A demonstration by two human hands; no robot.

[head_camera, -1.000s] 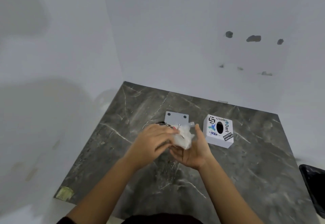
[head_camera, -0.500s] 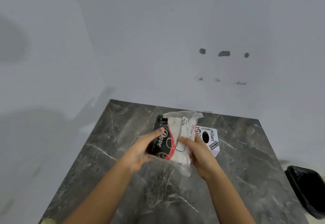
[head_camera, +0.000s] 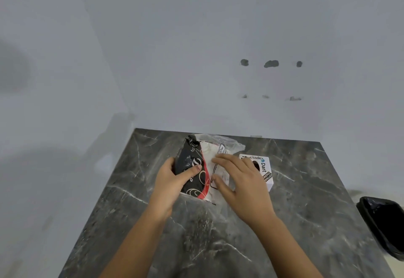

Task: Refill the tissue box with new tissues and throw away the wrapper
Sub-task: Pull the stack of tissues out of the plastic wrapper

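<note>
Bare marble tabletop (head_camera: 306, 190) lies open right of the tissue box (head_camera: 267, 174), bin (head_camera: 384, 223) beyond.

Tissue pack (head_camera: 197, 168) — black, red, white swirls, white stickered box (head_camera: 265, 169), grey-veined marble table (head_camera: 306, 201), black bin (head_camera: 384, 225)

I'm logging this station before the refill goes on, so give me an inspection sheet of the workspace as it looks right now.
Surface: dark marble table, bare around the work.
Job's things: tissue pack in its wrapper, held over the table; white tissue box behind the right hand; black bin off the right edge.
Clutter: nothing seen.
Grippers: left hand grips the pack's dark side; right hand pinches its white side.
Cables: nothing seen.
Surroundings: white wall with dark marks.
</note>
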